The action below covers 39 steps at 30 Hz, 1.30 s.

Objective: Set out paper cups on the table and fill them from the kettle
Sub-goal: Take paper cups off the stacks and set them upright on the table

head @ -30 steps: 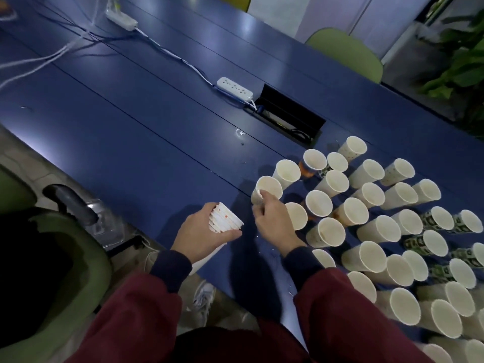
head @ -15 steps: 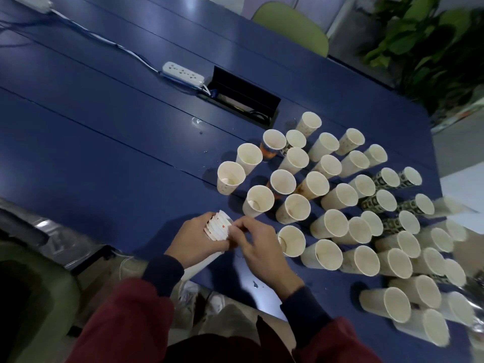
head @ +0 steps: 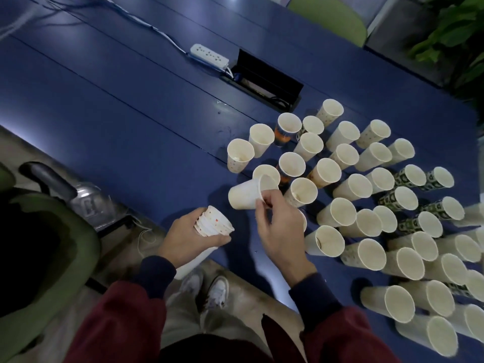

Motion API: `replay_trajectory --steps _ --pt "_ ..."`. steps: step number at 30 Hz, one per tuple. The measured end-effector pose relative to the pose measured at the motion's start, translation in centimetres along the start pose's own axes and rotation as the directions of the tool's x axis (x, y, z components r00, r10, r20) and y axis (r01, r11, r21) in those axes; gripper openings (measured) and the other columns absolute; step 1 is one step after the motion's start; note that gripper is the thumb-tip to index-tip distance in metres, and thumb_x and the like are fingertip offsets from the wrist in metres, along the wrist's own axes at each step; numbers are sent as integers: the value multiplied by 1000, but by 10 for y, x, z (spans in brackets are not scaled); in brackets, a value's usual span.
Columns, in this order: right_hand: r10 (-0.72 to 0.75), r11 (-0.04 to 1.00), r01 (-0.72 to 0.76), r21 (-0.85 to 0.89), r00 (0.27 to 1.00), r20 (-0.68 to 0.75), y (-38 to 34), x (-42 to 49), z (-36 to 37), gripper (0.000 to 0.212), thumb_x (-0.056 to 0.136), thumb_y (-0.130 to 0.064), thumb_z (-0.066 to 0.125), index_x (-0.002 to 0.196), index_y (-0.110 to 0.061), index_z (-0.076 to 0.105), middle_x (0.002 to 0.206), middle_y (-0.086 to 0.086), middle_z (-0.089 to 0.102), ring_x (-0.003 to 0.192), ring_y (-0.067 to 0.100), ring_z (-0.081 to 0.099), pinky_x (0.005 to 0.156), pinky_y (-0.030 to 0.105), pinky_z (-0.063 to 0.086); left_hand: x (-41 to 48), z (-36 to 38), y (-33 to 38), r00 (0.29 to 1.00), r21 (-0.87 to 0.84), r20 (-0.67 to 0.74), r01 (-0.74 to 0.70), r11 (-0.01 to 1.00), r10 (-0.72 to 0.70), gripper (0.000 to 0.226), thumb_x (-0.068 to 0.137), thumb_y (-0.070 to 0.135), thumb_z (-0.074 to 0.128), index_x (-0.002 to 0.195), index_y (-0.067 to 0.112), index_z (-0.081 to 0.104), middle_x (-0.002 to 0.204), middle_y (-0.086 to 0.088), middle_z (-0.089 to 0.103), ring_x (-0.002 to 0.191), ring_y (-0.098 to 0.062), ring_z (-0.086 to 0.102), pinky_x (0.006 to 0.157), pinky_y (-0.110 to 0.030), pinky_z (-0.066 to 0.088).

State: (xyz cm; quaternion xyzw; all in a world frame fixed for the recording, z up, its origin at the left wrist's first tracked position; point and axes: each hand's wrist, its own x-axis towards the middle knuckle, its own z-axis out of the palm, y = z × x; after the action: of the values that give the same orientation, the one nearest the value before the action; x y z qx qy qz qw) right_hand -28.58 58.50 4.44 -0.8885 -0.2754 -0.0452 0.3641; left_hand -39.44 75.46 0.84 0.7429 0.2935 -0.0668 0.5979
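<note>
Now, over the blue table (head: 104, 113), with dozens of upright paper cups (head: 351, 187) spread beyond and right of the fingers, the left hand (head: 188, 237) grips a nested stack of cups (head: 214, 222), whose long axis slants up and rightward from the palm. The right hand (head: 282, 231) pinches the rim of a single cup (head: 246, 196) between thumb and fingertips, and it lies sideways on their far side, long axis left to right, mouth toward the set-out cups, base pointing left. Half a second earlier those fingers worked at the stack's top; the cup has since come free and sits apart from it.
</note>
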Motion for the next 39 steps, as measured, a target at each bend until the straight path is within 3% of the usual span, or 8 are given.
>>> replay_trajectory --steps 4,12,18,22,28,32,35,39 --pt "-59 989 79 -128 986 156 10 -10 24 5 90 -15 58 93 -11 60 77 8 63 64 32 55 52 38 40 -4 -3 3 998 18 -68 -3 1000 4 48 58 43 91 99 29 69 94 14 74 88 -5 69 87 -41 57" --pt "-95 903 216 -372 944 317 19 6 63 18 73 1 73 85 -8 64 80 9 66 70 36 60 51 32 32 -13 -12 -2 997 67 -71 -20 998 25 50 59 45 91 100 32 66 91 17 72 83 -2 67 83 -36 57" --pt "-93 975 103 -197 994 59 -3 -16 48 17 92 -22 62 102 -10 69 99 5 71 89 24 58 80 34 46 -10 -12 -1 993 115 101 -77 990 66 54 56 52 88 100 33 64 92 15 72 84 -2 66 81 -38 57" --pt "86 996 -86 -6 996 -6 -32 -58 33 29 101 -39 52 91 -17 67 90 -7 63 84 12 55 77 22 41 -10 -9 2 968 118 228 -139 983 109 46 57 45 83 96 30 64 88 12 73 80 -8 68 79 -45 57" --pt "239 968 -244 -57 968 -79 -41 -99 34 31 103 -39 49 80 -23 64 81 -21 50 80 3 42 74 16 33 -6 -1 4 887 133 430 -248 959 170 44 56 45 77 95 28 65 88 11 73 80 -7 67 78 -42 57" --pt "431 901 -432 43 879 -205 -29 -122 13 37 101 -46 47 76 -22 61 71 -10 57 68 12 53 61 29 41 -10 23 9 831 153 531 -284 947 163 54 50 52 79 96 26 66 89 10 73 84 -7 68 79 -43 57" --pt "541 835 -536 128 752 -378 -12 -140 -19 28 103 -28 55 75 -23 57 63 -7 55 57 13 53 53 43 43 -10 41 11 827 204 543 -302 931 150 61 48 60 81 98 30 62 89 11 72 85 -8 67 79 -40 57" --pt "543 772 -636 -14 670 -506 33 -157 -59 26 100 -24 60 76 -16 64 64 -4 61 58 14 58 50 32 41 -5 63 10 860 225 493 -271 936 131 67 48 64 82 97 29 54 90 7 68 84 -11 65 79 -40 57"
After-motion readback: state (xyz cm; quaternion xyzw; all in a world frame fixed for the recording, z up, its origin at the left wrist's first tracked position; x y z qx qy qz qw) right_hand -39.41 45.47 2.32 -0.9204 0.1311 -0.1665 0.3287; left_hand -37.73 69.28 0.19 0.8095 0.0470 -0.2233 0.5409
